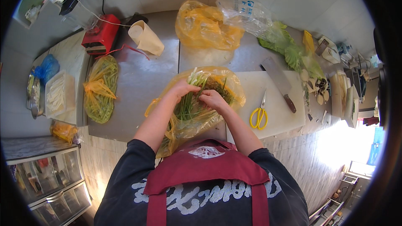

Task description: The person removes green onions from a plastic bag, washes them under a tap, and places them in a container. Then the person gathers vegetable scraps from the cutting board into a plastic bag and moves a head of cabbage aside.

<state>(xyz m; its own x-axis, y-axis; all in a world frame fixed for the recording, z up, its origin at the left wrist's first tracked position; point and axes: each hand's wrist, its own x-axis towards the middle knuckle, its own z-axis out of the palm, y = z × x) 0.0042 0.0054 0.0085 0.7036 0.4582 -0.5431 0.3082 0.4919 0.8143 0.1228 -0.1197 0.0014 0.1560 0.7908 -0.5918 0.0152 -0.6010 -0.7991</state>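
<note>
A bunch of green onions (pixel 186 103), white ends pointing away from me, lies in an opened yellow plastic bag (pixel 201 124) before me. My left hand (pixel 185 89) is closed around the bunch near its pale ends. Close beside it, my right hand (pixel 212 99) has its thumb and fingers bent together at the stalks; whether it grips one is hidden. Darker leafy greens (pixel 216 86) fill the far right part of the bag. To the right, yellow-handled scissors (pixel 259 116) and a cleaver (pixel 278 77) rest on a white cutting board (pixel 279 122).
A tied yellow bag of green vegetables (pixel 100 100) lies left, near a red blender base (pixel 102 36) and a paper roll (pixel 146 37). Behind is a crumpled yellow bag (pixel 204 28). Lettuce leaves (pixel 285 50) and mushrooms (pixel 320 91) lie right. A tub of white strips (pixel 58 95) stands far left.
</note>
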